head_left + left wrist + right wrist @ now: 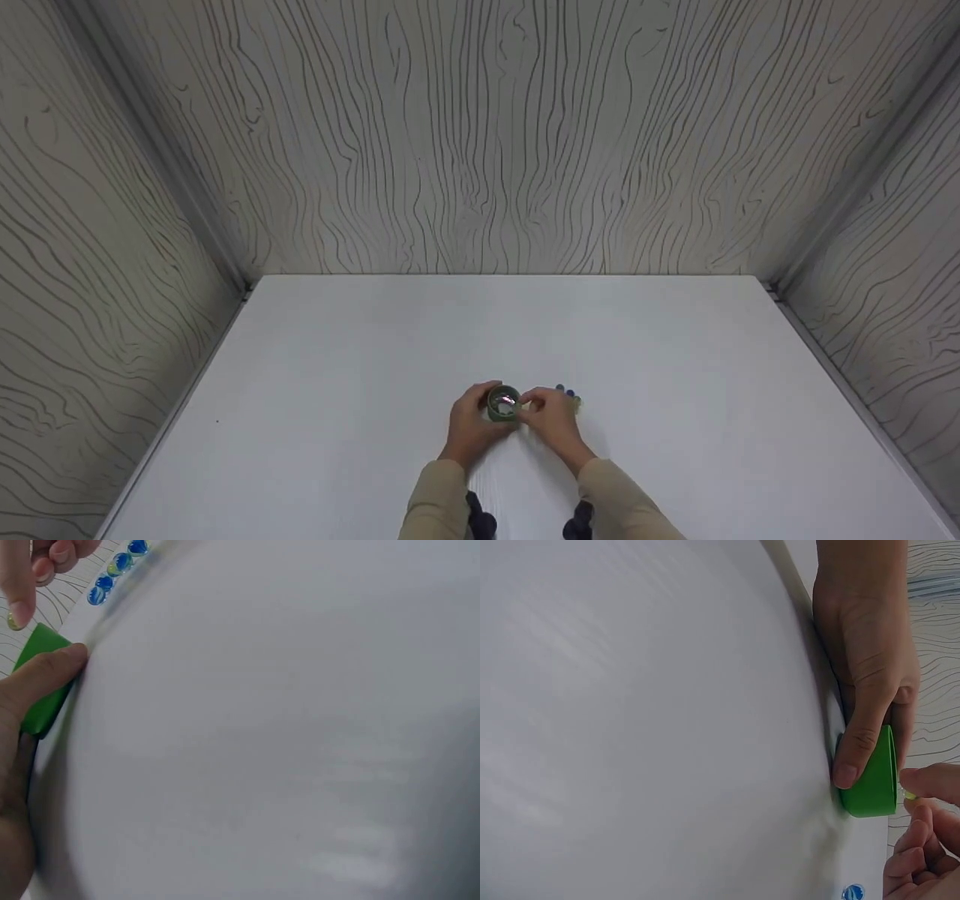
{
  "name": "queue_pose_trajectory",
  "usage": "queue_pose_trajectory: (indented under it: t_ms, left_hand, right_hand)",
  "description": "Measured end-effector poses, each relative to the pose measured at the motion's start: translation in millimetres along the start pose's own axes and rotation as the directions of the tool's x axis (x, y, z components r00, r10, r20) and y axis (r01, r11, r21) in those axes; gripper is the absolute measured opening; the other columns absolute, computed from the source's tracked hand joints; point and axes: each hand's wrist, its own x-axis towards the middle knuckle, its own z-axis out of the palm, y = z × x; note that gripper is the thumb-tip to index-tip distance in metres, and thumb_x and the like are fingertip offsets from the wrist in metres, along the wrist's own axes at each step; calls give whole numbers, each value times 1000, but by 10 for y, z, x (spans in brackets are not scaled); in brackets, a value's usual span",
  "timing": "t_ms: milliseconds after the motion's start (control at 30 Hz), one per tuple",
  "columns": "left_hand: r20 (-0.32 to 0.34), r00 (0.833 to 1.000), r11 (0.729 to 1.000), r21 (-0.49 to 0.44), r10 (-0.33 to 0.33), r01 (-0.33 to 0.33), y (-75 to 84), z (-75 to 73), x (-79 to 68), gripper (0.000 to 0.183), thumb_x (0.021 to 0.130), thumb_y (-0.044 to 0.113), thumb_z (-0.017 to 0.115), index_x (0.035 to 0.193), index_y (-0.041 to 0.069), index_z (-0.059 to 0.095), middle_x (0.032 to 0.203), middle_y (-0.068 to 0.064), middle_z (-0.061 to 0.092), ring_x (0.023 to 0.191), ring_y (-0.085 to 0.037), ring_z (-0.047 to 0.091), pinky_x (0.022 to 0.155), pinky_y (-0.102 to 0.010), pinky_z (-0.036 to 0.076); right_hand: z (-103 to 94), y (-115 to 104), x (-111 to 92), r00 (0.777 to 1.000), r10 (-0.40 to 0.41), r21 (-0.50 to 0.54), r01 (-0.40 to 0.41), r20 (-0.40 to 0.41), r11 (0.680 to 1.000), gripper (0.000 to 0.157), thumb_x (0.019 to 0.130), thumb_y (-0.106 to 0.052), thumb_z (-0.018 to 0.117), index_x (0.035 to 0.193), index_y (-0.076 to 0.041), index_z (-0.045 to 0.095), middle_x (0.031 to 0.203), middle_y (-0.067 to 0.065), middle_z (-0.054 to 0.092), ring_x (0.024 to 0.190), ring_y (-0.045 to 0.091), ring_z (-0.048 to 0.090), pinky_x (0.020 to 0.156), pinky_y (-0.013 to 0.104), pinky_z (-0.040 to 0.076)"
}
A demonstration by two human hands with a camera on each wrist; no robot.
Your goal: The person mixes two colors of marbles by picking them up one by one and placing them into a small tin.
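A small green cup [870, 784] stands upright on the white table, its shiny inside showing from above in the head view. My left hand [472, 429] grips it around the side, with the thumb along the near wall. At the cup's right rim is my right hand [553, 421], pinching a small yellowish glass marble [909, 795] between thumb and forefinger. Several blue and yellow glass marbles [120, 562] lie in a row on the table, partly hidden behind the right hand in the head view.
The white tabletop [337, 352] reaches back to a wood-grain patterned panel [480, 150], with similar panels at the left and right sides. Dark blue rounded pieces [481, 517] show beside the sleeves at the near edge of the head view.
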Motion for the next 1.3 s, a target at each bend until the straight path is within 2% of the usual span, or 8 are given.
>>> queue_pose_trajectory:
  t_ms: [300,367,533,733,1000,1300]
  left_hand:
    - [-3,1000,1000,0,-15,15,-9,8,0,56,74,23,82,125,13,61,118,0,68,114,-18,64,103,-34,53]
    - [-5,1000,1000,7,-2,2,-3,4,1,56,73,23,82,125,12,61,118,-1,68,114,-19,64,103,-35,53]
    - [-2,1000,1000,5,26,-26,11,-11,4,58,72,24,83,124,10,61,119,-5,68,115,-24,64,103,-37,53]
    - [13,1000,1000,5,6,-6,2,-16,7,58,73,26,82,125,10,60,121,-5,67,116,-24,63,106,-36,51]
    - [9,1000,1000,5,1,-1,7,-14,12,58,72,24,82,125,10,61,120,-5,67,116,-24,63,105,-36,51]
    - [-6,1000,1000,27,-1,1,13,-4,16,59,70,25,84,123,10,62,119,-5,68,116,-23,64,105,-36,51]
  right_hand:
    - [34,18,9,1000,-14,18,14,16,1000,13,73,0,71,86,2,71,68,5,59,61,8,45,50,16,36]
    - [34,21,11,1000,-11,26,11,17,1000,13,73,0,71,86,2,71,67,4,58,60,8,45,49,16,36]
    - [41,28,19,1000,6,32,-6,10,999,12,74,0,69,85,3,71,65,1,55,59,8,45,49,16,35]
    - [51,36,24,999,47,32,-47,10,998,13,74,-1,69,87,1,71,69,3,58,61,9,47,50,16,37]
    - [52,22,45,999,32,20,-32,-16,999,12,73,-1,70,85,2,71,67,4,58,60,8,47,50,18,36]
    - [99,29,88,996,78,18,-77,-37,997,11,74,-4,72,84,1,72,66,1,55,61,9,46,52,19,36]
